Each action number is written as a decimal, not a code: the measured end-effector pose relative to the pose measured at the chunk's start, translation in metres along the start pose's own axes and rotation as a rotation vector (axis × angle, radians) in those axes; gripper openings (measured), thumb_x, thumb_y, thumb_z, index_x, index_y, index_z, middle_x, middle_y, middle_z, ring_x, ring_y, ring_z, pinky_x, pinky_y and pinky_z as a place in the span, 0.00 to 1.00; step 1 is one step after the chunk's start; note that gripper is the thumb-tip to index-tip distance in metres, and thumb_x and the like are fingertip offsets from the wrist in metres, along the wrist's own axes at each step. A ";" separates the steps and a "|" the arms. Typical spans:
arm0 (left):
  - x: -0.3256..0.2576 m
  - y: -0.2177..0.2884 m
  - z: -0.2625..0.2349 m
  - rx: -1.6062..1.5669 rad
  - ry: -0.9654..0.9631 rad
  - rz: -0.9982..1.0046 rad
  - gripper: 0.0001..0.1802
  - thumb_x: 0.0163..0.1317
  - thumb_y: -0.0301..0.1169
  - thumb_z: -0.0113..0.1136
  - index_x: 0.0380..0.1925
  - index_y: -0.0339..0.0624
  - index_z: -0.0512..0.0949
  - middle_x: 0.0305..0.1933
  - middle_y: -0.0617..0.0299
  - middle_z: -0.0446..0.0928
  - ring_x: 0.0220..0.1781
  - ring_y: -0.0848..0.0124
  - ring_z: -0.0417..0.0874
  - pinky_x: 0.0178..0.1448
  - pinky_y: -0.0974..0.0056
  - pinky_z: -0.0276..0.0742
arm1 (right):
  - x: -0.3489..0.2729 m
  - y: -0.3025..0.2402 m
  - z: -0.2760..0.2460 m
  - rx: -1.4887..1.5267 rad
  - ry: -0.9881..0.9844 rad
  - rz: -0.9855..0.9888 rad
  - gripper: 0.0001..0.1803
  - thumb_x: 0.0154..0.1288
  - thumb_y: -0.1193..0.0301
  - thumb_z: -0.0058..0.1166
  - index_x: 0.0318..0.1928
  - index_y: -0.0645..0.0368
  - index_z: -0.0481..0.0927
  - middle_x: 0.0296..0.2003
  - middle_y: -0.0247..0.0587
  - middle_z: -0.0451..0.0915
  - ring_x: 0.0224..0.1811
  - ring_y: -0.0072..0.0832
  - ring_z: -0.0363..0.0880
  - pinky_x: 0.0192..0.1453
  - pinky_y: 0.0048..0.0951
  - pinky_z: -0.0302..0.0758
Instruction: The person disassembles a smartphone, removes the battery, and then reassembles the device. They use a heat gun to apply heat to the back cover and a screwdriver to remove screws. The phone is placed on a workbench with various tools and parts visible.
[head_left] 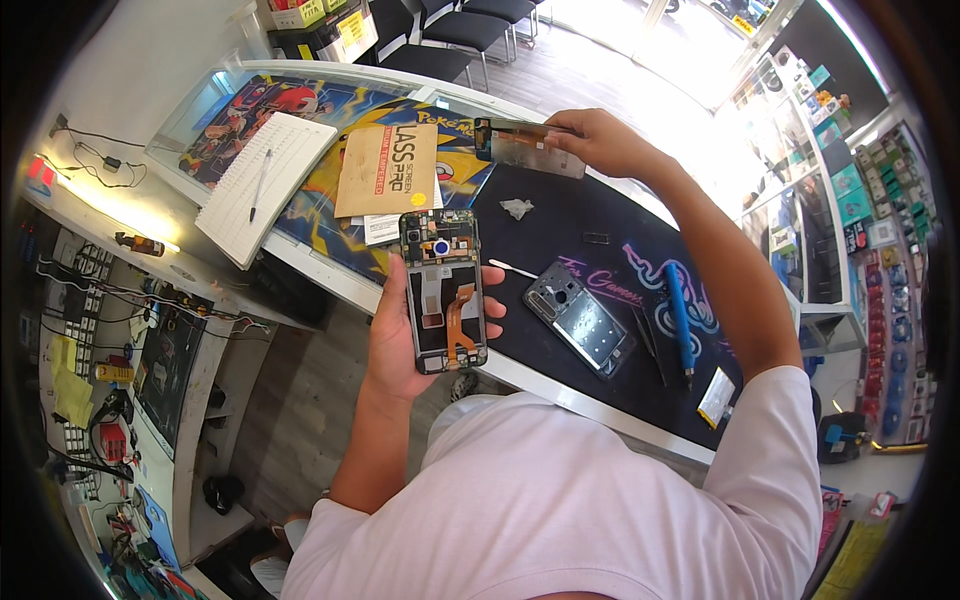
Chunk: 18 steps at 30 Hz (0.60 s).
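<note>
My left hand (400, 335) holds an opened phone (443, 290) with its back off, showing the camera, circuit boards and an orange flex cable. It is held above the near edge of the counter. My right hand (598, 138) reaches far across the dark work mat (560, 225) and grips a flat rectangular screen panel (528, 148) by its right end. On the mat below lies a grey phone back frame (580, 320).
A blue-handled screwdriver (679, 320), black tweezers (648, 340), a cotton swab (512, 268), a crumpled wipe (517, 208) and a small white packet (717, 398) lie on the mat. A brown cardboard envelope (385, 170) and a notebook with pen (265, 185) sit on the glass counter. Shelves stand to the right.
</note>
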<state>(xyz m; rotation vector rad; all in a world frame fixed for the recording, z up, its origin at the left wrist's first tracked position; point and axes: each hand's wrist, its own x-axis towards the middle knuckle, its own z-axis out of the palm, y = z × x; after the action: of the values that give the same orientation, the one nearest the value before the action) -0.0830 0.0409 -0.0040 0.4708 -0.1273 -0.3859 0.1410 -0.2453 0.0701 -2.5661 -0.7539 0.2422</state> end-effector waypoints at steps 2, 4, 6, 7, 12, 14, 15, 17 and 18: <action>0.005 -0.002 0.000 0.007 0.013 -0.009 0.44 0.83 0.65 0.32 0.74 0.36 0.69 0.64 0.35 0.80 0.52 0.49 0.91 0.50 0.46 0.94 | -0.012 0.005 -0.003 0.183 0.007 0.069 0.21 0.82 0.60 0.58 0.61 0.64 0.84 0.42 0.41 0.89 0.44 0.27 0.82 0.54 0.34 0.78; 0.009 -0.003 0.001 0.045 0.023 -0.014 0.45 0.83 0.65 0.33 0.75 0.35 0.68 0.64 0.36 0.80 0.52 0.50 0.91 0.51 0.46 0.94 | -0.026 0.009 -0.004 0.330 0.008 0.131 0.21 0.82 0.60 0.58 0.61 0.65 0.84 0.44 0.40 0.89 0.46 0.24 0.82 0.55 0.32 0.78; 0.014 -0.003 0.003 0.058 0.001 -0.009 0.46 0.82 0.66 0.33 0.76 0.34 0.66 0.65 0.36 0.80 0.52 0.52 0.91 0.51 0.47 0.94 | -0.045 0.009 -0.004 0.451 0.035 0.101 0.23 0.80 0.58 0.61 0.60 0.64 0.86 0.43 0.38 0.89 0.45 0.24 0.82 0.54 0.33 0.78; 0.017 -0.004 0.005 0.067 -0.018 -0.003 0.47 0.82 0.66 0.33 0.77 0.33 0.65 0.65 0.37 0.80 0.52 0.53 0.91 0.51 0.48 0.94 | -0.055 0.007 -0.004 0.496 0.050 0.119 0.23 0.79 0.56 0.62 0.60 0.64 0.86 0.43 0.38 0.89 0.45 0.24 0.82 0.53 0.33 0.78; 0.027 -0.011 0.016 0.069 0.021 0.028 0.49 0.82 0.67 0.33 0.80 0.31 0.60 0.75 0.38 0.73 0.51 0.55 0.91 0.50 0.50 0.94 | -0.110 -0.008 -0.008 0.676 0.049 0.193 0.21 0.79 0.60 0.63 0.59 0.65 0.86 0.43 0.38 0.89 0.44 0.19 0.83 0.51 0.23 0.77; 0.032 -0.016 0.020 0.088 0.014 0.065 0.49 0.82 0.67 0.32 0.80 0.30 0.59 0.78 0.38 0.69 0.52 0.54 0.91 0.50 0.50 0.94 | -0.132 -0.014 -0.008 0.713 0.064 0.169 0.20 0.78 0.61 0.62 0.58 0.65 0.86 0.43 0.38 0.88 0.43 0.18 0.83 0.49 0.21 0.77; 0.033 -0.019 0.021 0.073 -0.016 0.062 0.49 0.82 0.66 0.31 0.81 0.32 0.58 0.81 0.38 0.65 0.52 0.53 0.91 0.50 0.49 0.94 | -0.142 -0.017 -0.008 0.700 0.074 0.229 0.21 0.77 0.62 0.63 0.58 0.66 0.86 0.42 0.38 0.88 0.41 0.18 0.83 0.46 0.19 0.78; 0.038 -0.023 0.023 0.037 -0.113 -0.004 0.48 0.82 0.67 0.31 0.80 0.35 0.62 0.79 0.42 0.69 0.53 0.51 0.90 0.51 0.49 0.94 | -0.161 -0.022 -0.007 0.759 0.076 0.229 0.21 0.76 0.62 0.63 0.59 0.66 0.85 0.42 0.39 0.88 0.40 0.18 0.83 0.46 0.19 0.78; 0.038 -0.025 0.024 0.009 -0.155 -0.036 0.47 0.82 0.67 0.31 0.79 0.36 0.64 0.79 0.44 0.70 0.54 0.51 0.90 0.52 0.48 0.94 | -0.170 -0.024 -0.007 0.778 0.080 0.264 0.21 0.76 0.62 0.63 0.59 0.66 0.85 0.42 0.39 0.88 0.40 0.19 0.83 0.46 0.20 0.78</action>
<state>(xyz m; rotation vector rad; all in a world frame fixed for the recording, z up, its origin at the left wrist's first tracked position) -0.0610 -0.0045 0.0073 0.4520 -0.2708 -0.4576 -0.0104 -0.3233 0.0946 -1.9003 -0.2099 0.4171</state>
